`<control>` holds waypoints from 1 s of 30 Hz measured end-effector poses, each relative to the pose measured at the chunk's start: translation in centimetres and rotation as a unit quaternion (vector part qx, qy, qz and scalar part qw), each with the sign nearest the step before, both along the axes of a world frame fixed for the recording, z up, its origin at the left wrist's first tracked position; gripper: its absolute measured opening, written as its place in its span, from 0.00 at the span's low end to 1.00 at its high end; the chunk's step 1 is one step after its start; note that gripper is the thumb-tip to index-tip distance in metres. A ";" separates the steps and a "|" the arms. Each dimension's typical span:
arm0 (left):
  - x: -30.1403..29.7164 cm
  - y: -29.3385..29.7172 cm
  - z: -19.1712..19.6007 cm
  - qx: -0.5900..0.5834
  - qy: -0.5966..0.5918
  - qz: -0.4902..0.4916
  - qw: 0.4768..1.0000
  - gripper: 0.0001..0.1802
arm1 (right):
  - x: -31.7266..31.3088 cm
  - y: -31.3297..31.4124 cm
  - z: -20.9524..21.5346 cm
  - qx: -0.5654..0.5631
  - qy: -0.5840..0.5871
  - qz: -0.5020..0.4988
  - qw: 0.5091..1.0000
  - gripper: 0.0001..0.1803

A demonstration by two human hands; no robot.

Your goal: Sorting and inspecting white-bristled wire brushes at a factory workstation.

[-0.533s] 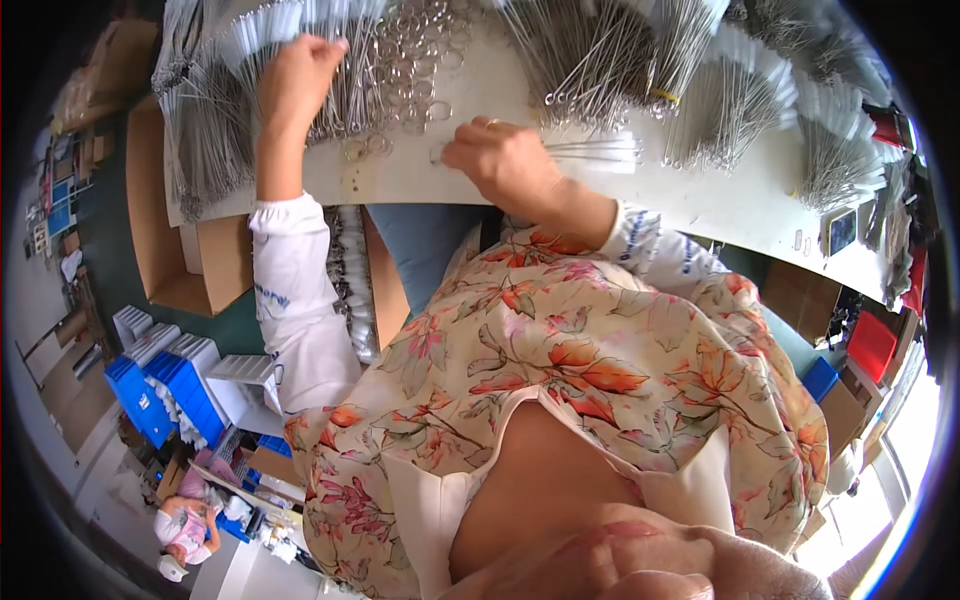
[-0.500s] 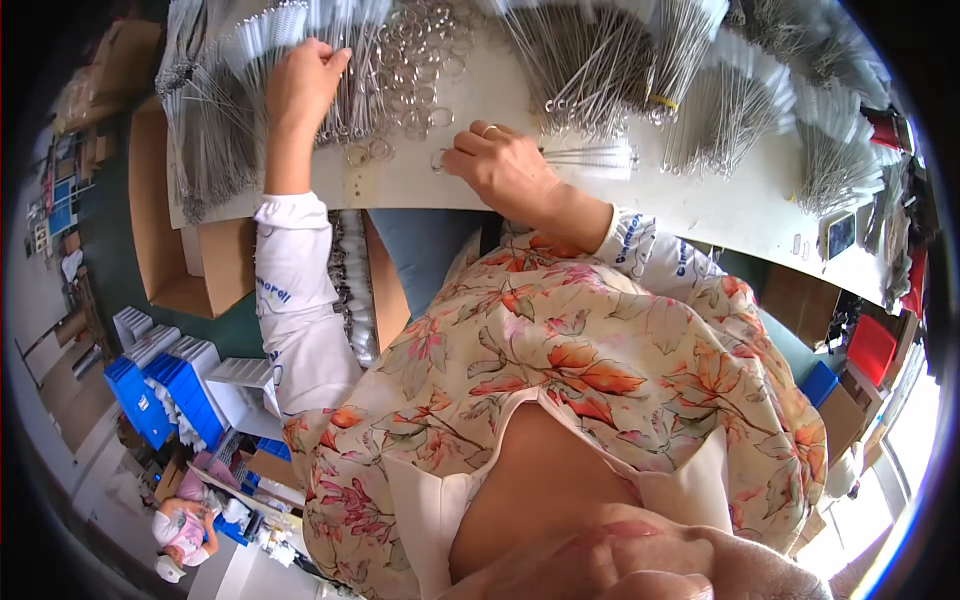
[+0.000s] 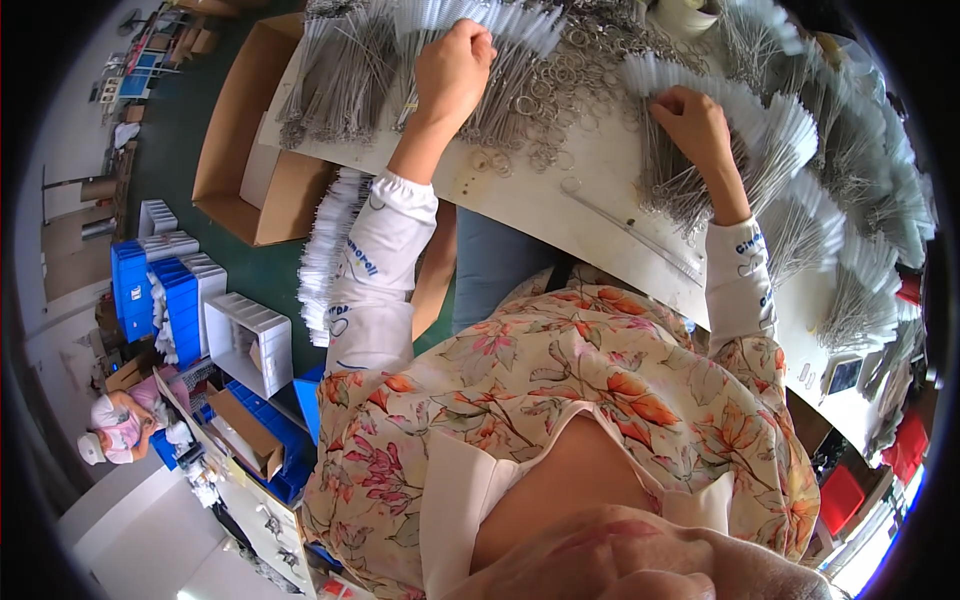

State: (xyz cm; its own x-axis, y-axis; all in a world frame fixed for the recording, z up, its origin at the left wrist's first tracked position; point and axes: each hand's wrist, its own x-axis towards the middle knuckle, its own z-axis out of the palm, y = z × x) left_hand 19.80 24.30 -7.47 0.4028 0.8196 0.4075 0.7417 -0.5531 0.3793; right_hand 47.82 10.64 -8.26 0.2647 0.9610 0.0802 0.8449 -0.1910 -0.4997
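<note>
My left hand (image 3: 455, 78) is closed, its fingertips pressed together at the white bristle ends of a pile of thin wire brushes (image 3: 505, 105); what they grip is hidden. Farther right, my right hand (image 3: 697, 127) is over another pile of wire brushes (image 3: 765, 150). Its fingers are curled in, and I cannot make out what is in them. Between the piles lie many loose metal rings (image 3: 548, 105). Near the table's front edge a few brushes (image 3: 640, 237) lie close together at a slant, with a ring (image 3: 570, 185) at their upper left end.
More brush heaps cover the right side of the white table (image 3: 600, 160). A phone (image 3: 845, 375) lies near its right end. Open cardboard boxes (image 3: 225, 150) stand at the left, with blue and white crates (image 3: 180, 310) below. Another person (image 3: 120, 425) sits at the lower left.
My right hand has left the few brushes at the front edge and moved right and away to a heap. My left hand stays at its brush pile. The whole view has turned.
</note>
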 end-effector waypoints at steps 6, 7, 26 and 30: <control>-8.2 6.4 2.5 -0.068 -0.227 0.143 0.961 0.15 | 2.2 -2.1 7.0 0.236 0.283 -0.137 0.919 0.11; -10.6 8.5 1.4 -0.099 -0.167 0.193 0.962 0.20 | 3.0 -3.2 8.5 0.326 0.305 -0.078 0.892 0.13; -12.2 10.6 -0.8 -0.203 -0.308 0.143 0.918 0.10 | 15.1 -17.4 2.6 -0.061 -0.068 -0.345 0.934 0.13; -7.4 6.2 4.4 -0.179 -0.302 0.077 0.933 0.13 | 14.9 -16.3 1.5 -0.097 -0.068 -0.337 0.934 0.12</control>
State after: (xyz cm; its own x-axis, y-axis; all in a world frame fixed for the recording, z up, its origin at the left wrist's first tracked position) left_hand 12.45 30.47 -3.12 0.0544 0.9758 0.2120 0.3937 -0.2161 0.8935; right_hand 62.75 -5.68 -6.78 0.8146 0.5800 -0.0009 0.5534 -0.7777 -0.2983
